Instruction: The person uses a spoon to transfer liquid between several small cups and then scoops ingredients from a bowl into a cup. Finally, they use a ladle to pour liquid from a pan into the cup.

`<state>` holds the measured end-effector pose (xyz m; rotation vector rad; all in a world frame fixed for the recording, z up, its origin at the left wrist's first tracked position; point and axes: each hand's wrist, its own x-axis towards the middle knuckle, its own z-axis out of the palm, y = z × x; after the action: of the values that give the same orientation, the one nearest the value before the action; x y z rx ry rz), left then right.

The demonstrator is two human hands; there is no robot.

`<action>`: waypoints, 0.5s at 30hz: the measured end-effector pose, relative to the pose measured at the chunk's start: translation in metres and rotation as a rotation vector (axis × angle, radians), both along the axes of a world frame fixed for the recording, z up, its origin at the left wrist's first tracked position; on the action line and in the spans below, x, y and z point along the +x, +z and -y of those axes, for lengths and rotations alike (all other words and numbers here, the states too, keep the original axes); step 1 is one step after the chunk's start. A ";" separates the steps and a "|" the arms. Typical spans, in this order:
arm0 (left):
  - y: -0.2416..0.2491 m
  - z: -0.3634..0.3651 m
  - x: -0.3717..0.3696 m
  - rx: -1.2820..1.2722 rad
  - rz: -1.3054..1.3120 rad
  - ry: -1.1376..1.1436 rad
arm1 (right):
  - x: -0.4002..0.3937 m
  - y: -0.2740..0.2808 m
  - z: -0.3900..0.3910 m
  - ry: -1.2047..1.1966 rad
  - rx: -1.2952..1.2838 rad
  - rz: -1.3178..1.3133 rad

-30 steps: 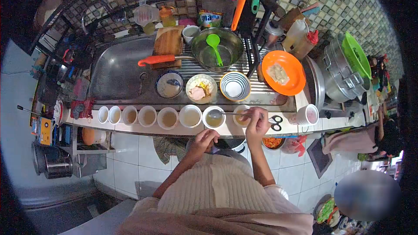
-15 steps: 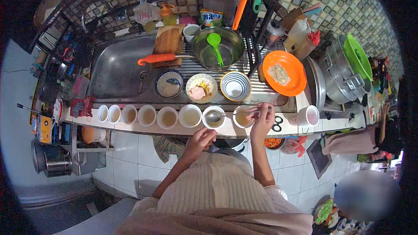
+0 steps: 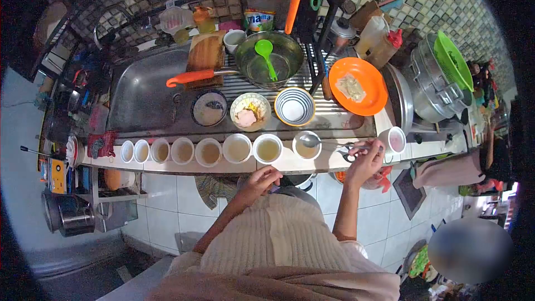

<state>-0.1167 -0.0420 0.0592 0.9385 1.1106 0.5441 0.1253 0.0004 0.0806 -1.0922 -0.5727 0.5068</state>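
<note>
A shiny metal spoon [image 3: 315, 141] now sits at a round white cup's [image 3: 307, 158] mouth — shifted right from its neighbour.
The right hand [image 3: 366, 160] clamps its slim handle; the left hand [image 3: 264, 178] curls by the pale counter [image 3: 330, 160] — its grip, I cannot tell.

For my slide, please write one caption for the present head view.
Right hand holds a metal spoon over a white cup, in a row along the counter.

The left forearm [image 3: 225, 214] slants inward to a left hand [image 3: 261, 180] with bent fingers [image 3: 273, 176], while the right forearm [image 3: 346, 209] rises more steeply, the right hand [image 3: 365, 161] standing farther forward, its fingers closed in a pinch.
</note>
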 end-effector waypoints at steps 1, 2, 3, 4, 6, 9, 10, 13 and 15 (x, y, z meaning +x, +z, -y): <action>-0.003 -0.001 -0.001 -0.012 0.013 -0.025 | 0.002 -0.003 0.002 -0.004 -0.001 0.000; -0.005 -0.002 -0.001 -0.023 0.025 -0.051 | 0.003 -0.006 0.004 0.024 0.017 0.083; -0.005 -0.003 0.000 -0.024 0.024 -0.054 | 0.004 -0.008 0.007 0.053 0.036 0.166; -0.004 -0.004 0.000 -0.021 0.033 -0.053 | 0.003 -0.008 0.009 0.050 0.035 0.165; -0.009 -0.004 0.002 -0.021 0.042 -0.055 | -0.001 -0.007 0.013 0.124 0.096 0.351; -0.024 -0.005 0.009 0.102 0.111 -0.051 | 0.005 -0.017 0.011 0.295 0.113 0.738; -0.023 -0.007 0.015 0.027 0.143 -0.036 | 0.003 -0.012 0.011 0.310 0.075 0.881; -0.027 -0.014 0.038 -0.062 0.204 -0.031 | -0.010 -0.001 0.003 0.415 0.106 1.055; -0.031 -0.018 0.053 -0.082 0.234 -0.045 | -0.018 0.010 0.000 0.462 0.055 1.087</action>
<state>-0.0639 -0.0236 0.0280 0.8042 0.8926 0.5530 0.1069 0.0001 0.0902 -1.1295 -1.8055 0.2438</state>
